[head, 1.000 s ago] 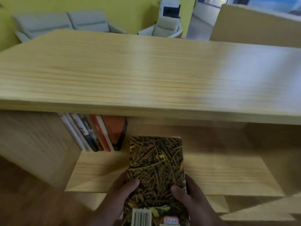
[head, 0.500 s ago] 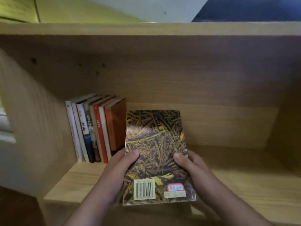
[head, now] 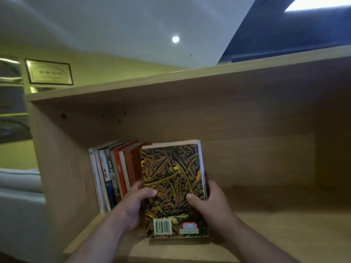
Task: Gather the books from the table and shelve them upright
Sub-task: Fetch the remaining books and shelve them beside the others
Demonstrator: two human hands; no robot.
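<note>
Two bare hands clamped on one paperback (head: 171, 179), left hand (head: 133, 207) at its left edge, right hand (head: 210, 204) at its right, thumbs pressed on the wheat-patterned back cover. Held nearly upright inside the wooden shelf compartment (head: 247, 158), barcode end lowest, just beside the row of standing books (head: 115, 171) at the compartment's left wall.

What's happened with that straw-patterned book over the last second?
Both hands, left and right, have carried the straw-patterned book into the shelf and tipped it nearly upright. The grip and the row of standing books are unchanged.
</note>
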